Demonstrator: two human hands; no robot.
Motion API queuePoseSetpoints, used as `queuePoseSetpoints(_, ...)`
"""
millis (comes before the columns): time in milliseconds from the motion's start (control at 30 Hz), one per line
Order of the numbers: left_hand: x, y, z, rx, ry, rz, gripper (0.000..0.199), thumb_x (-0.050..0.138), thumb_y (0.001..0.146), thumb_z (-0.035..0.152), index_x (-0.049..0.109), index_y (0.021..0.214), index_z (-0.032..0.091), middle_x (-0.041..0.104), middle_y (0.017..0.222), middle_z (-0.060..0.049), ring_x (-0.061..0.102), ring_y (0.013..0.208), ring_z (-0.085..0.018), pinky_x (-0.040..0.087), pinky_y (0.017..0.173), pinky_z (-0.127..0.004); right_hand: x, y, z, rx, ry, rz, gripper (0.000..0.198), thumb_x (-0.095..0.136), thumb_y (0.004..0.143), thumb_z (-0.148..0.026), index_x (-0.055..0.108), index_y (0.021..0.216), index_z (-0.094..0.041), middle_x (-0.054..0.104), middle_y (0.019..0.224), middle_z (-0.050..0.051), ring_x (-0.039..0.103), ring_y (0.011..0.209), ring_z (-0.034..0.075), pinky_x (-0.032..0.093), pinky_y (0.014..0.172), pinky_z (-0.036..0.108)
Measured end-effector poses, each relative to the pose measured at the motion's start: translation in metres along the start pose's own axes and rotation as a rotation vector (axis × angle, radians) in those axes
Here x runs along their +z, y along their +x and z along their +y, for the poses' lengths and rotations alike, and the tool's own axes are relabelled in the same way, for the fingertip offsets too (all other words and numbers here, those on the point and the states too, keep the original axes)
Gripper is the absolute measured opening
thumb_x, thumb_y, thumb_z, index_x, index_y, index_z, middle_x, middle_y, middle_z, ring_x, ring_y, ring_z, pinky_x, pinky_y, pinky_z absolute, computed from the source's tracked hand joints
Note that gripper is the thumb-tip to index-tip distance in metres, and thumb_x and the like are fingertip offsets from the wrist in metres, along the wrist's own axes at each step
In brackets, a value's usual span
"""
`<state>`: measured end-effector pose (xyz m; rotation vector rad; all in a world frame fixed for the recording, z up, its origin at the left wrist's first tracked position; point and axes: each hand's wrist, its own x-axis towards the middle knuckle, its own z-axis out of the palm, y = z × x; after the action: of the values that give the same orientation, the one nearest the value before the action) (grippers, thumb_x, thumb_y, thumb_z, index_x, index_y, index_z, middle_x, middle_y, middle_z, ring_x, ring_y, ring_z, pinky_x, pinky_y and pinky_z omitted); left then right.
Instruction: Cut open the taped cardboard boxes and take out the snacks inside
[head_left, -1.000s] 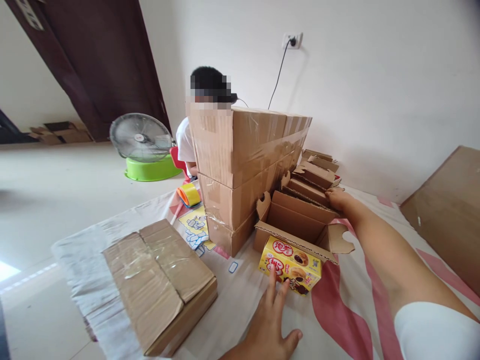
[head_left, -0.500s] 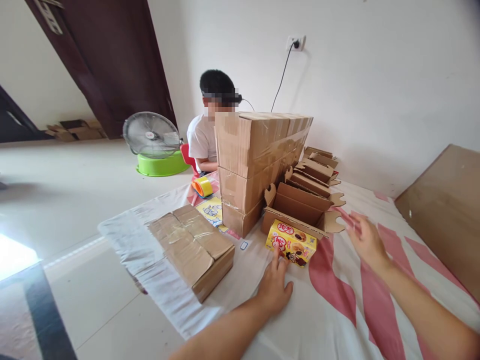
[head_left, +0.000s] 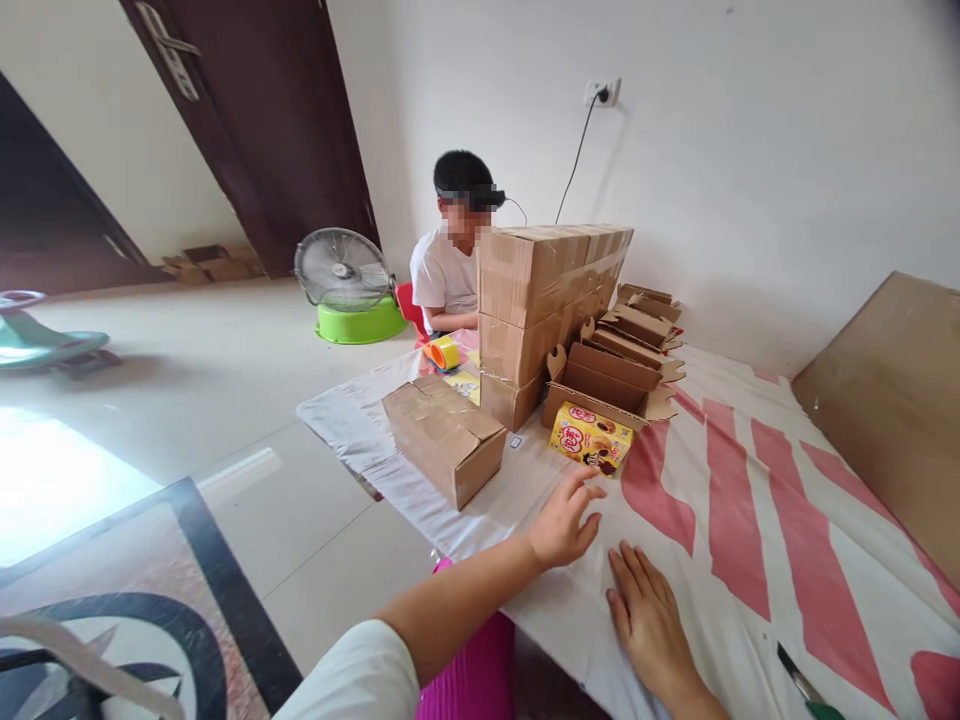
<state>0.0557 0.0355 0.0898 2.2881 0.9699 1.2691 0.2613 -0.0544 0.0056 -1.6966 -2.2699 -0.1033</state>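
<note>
Our L hand (head_left: pixel 566 522), fingers loosely spread, is at the near edge of the yellow printed box (head_left: pixel 591 441); contact, can't tell. We've got our R hand (head_left: pixel 646 622) palm-down on the table (head_left: pixel 739 640), fingers straight & close tog. We see the yellow box just in front of the open carton (head_left: pixel 609 384), w/ closed brown box (head_left: pixel 442 430) to L, green-handled tool (head_left: pixel 807 688) lower R.

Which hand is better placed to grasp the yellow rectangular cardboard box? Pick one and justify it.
Likely the left hand: it is nearer the yellow rectangular cardboard box. The right hand lies palm-down on the pink-and-white cloth, farther back.
</note>
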Motion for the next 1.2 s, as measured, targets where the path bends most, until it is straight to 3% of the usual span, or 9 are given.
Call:
queuePoseSetpoints(67, -0.037, -0.012, 0.014, 0.273, 0.044, 0.081, 0.033, 0.056, 0.084, 0.016, 0.053, 0.117, 0.020, 0.053, 0.133, -0.015, 0.050, 0.127, -0.025, 0.045, 0.104, -0.044, -0.007, 0.002, -0.002, 0.008, 0.001, -0.023, 0.050, 0.037, 0.097, -0.038, 0.054, 0.139, -0.018, 0.048, 0.148, 0.009, 0.040, 0.139, 0.028, 0.036, 0.111, 0.047)
queuePoseSetpoints(133, -0.088, -0.017, 0.013, 0.295, 0.112, 0.218, 0.025, 0.058, 0.085, 0.020, 0.056, 0.110, 0.021, 0.058, 0.125, -0.014, 0.053, 0.122, -0.026, 0.046, 0.101, -0.046, -0.011, 0.004, -0.004, 0.019, 0.003, -0.033, 0.050, 0.035, 0.097, -0.035, 0.053, 0.139, -0.018, 0.048, 0.148, 0.009, 0.040, 0.139, 0.026, 0.035, 0.112, 0.047)
queuePoseSetpoints(267, -0.201, -0.003, -0.034, -0.313, 0.112, 0.760, 0.031, 0.062, 0.082, 0.041, 0.057, 0.101, 0.017, 0.059, 0.118, -0.011, 0.052, 0.119, -0.026, 0.038, 0.106, -0.047, -0.013, 0.005, -0.011, 0.027, -0.002, -0.015, 0.048, 0.036, 0.096, -0.032, 0.055, 0.137, -0.016, 0.049, 0.147, 0.011, 0.041, 0.138, 0.028, 0.036, 0.111, 0.048)
queuePoseSetpoints(367, -0.256, 0.005, -0.073, -0.588, 0.021, 0.876, 0.039, 0.055, 0.084, 0.047, 0.052, 0.110, 0.018, 0.058, 0.118, -0.010, 0.051, 0.119, -0.024, 0.040, 0.104, -0.043, -0.013, 0.005, -0.012, 0.021, 0.010, 0.009, 0.047, 0.039, 0.095, -0.031, 0.055, 0.136, -0.016, 0.050, 0.146, 0.012, 0.043, 0.136, 0.029, 0.036, 0.110, 0.049)
queuePoseSetpoints(433, -0.264, 0.004, -0.087, -0.707, -0.059, 0.827, 0.044, 0.059, 0.079, 0.053, 0.054, 0.105, 0.017, 0.062, 0.105, -0.008, 0.056, 0.108, -0.024, 0.045, 0.096, -0.041, -0.014, 0.004, -0.011, 0.021, 0.041, 0.025, 0.046, 0.041, 0.095, -0.031, 0.056, 0.136, -0.016, 0.051, 0.145, 0.013, 0.044, 0.135, 0.029, 0.037, 0.110, 0.049)
queuePoseSetpoints(633, -0.173, -0.008, -0.061, -0.765, -0.253, 0.514, 0.066, 0.069, 0.055, 0.067, 0.060, 0.095, 0.016, 0.064, 0.082, -0.003, 0.061, 0.083, -0.022, 0.050, 0.079, -0.035, -0.019, 0.005, -0.010, 0.092, 0.417, 0.148, 0.057, 0.044, 0.095, -0.050, 0.050, 0.138, -0.014, 0.052, 0.143, 0.016, 0.045, 0.135, 0.031, 0.037, 0.111, 0.052)
queuePoseSetpoints(867, -0.025, -0.038, 0.053, -0.513, -0.232, 0.135, 0.057, 0.061, 0.079, 0.058, 0.056, 0.120, 0.019, 0.063, 0.108, -0.009, 0.059, 0.104, -0.027, 0.047, 0.091, -0.041, -0.047, -0.046, 0.018, 0.599, 1.149, 0.460, 0.053, 0.030, 0.094, -0.063, 0.062, 0.119, -0.028, 0.074, 0.102, 0.005, 0.070, 0.090, 0.027, 0.058, 0.077, 0.044)
queuePoseSetpoints(1033, 0.011, -0.053, 0.091, -0.250, -0.228, -0.070, 0.061, 0.054, 0.090, 0.052, 0.037, 0.139, 0.021, 0.055, 0.115, -0.012, 0.056, 0.106, -0.026, 0.049, 0.091, -0.043, -0.092, -0.119, 0.066, 0.700, 0.968, 0.528, 0.046, 0.053, 0.082, -0.062, 0.066, 0.110, -0.027, 0.073, 0.103, 0.007, 0.068, 0.092, 0.029, 0.056, 0.079, 0.045)
queuePoseSetpoints(1200, 0.021, -0.048, 0.092, 0.128, -0.062, 0.044, 0.048, 0.058, 0.091, 0.036, 0.040, 0.134, 0.023, 0.041, 0.128, -0.016, 0.048, 0.115, -0.027, 0.049, 0.091, -0.045, -0.114, -0.156, 0.110, 0.659, 0.197, 0.417, 0.043, 0.057, 0.078, -0.052, 0.070, 0.103, -0.018, 0.071, 0.110, 0.013, 0.063, 0.106, 0.033, 0.047, 0.095, 0.052)
